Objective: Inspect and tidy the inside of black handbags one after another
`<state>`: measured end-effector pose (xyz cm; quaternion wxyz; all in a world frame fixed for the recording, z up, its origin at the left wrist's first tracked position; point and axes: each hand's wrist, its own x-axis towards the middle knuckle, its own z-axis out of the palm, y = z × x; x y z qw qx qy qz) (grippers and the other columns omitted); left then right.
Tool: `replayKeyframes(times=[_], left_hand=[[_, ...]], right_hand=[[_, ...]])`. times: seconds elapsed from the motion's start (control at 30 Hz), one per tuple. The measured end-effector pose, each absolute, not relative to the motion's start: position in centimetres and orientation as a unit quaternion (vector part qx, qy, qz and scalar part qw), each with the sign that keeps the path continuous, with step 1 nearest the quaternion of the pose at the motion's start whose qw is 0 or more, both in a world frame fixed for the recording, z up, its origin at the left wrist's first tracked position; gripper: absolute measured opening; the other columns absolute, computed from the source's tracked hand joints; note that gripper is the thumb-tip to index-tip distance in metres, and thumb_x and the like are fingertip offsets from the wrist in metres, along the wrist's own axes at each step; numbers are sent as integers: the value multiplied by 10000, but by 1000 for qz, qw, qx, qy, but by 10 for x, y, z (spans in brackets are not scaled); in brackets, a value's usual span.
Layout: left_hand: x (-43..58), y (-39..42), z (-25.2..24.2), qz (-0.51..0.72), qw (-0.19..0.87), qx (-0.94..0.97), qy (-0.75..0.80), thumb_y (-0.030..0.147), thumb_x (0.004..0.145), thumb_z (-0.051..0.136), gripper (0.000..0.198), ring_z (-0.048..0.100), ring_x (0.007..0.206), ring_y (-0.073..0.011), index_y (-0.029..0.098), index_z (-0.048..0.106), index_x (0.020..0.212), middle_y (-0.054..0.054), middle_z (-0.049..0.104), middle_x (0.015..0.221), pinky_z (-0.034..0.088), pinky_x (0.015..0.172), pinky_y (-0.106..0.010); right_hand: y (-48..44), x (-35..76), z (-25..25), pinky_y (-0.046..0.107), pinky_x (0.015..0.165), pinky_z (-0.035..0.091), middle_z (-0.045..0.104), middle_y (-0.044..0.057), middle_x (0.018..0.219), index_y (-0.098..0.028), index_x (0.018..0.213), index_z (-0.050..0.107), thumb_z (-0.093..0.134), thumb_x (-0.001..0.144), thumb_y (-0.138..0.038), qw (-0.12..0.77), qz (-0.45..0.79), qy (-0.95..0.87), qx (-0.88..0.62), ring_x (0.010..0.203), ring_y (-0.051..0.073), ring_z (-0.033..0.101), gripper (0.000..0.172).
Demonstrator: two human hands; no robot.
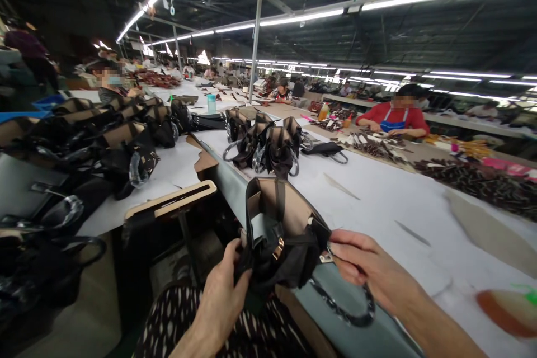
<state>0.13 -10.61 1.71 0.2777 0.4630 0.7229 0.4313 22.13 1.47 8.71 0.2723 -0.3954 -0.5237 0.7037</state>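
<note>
Long white fluorescent tubes [302,20] are lighting a large, dark-roofed hall, and a broad white-topped bench [356,218] is stretching away from me. Along its near edge, a flat grey-green strip [229,179] is running lengthwise. A group of small black handbags with beige linings [279,145] is standing beyond this edge, and a larger heap of black handbags [126,145] is crowding the left side, probably to leave room for handling. Beyond the far edge, a co-worker in red sleeves [409,114] is sitting behind piled dark strips [373,145].

At the near edge, partly over my lap, I am holding one open black handbag with a beige interior [300,263]; whether the bench is bearing its base, I cannot tell. My left hand [222,291] is closing around its left side, fingertips partly hidden; my right hand [364,260] is pinching the upper right side. This two-sided hold seems to be steadying the bag and spreading its mouth. The bag is thus lying between my hands, its gold-coloured metal clasp [278,248] facing me, while a film-wrapped black loop handle [366,316] is hanging below my right fingers.
</note>
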Motion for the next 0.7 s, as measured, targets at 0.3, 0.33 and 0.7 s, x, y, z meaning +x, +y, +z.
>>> replayKeyframes(times=[0.3, 0.33, 0.7], left_hand=[[8, -119, 40, 445, 613, 332, 562, 310, 760, 494, 181, 190, 258, -17, 194, 379, 838, 119, 377, 458, 134, 254, -144], [12, -123, 40, 445, 630, 321, 550, 343, 759, 518, 214, 185, 256, -10, 195, 382, 833, 120, 384, 458, 128, 259, -140], [37, -133, 45, 467, 665, 259, 521, 436, 769, 568, 314, 153, 294, 16, 215, 379, 887, 117, 391, 484, 109, 302, -106]], right_hand=[[36, 284, 82, 207, 426, 146, 361, -73, 450, -133, 840, 593, 606, 765, -409, 116, 612, -646, -441, 427, 55, 255, 286], [37, 290, 80, 207, 432, 168, 382, -67, 458, -135, 831, 590, 582, 780, -396, 96, 580, -675, -447, 436, 63, 284, 267], [-39, 307, 45, 418, 928, 368, 565, 111, 1156, -195, 1099, 551, 463, 806, -392, 274, 52, -785, -554, 1057, 292, 506, 363]])
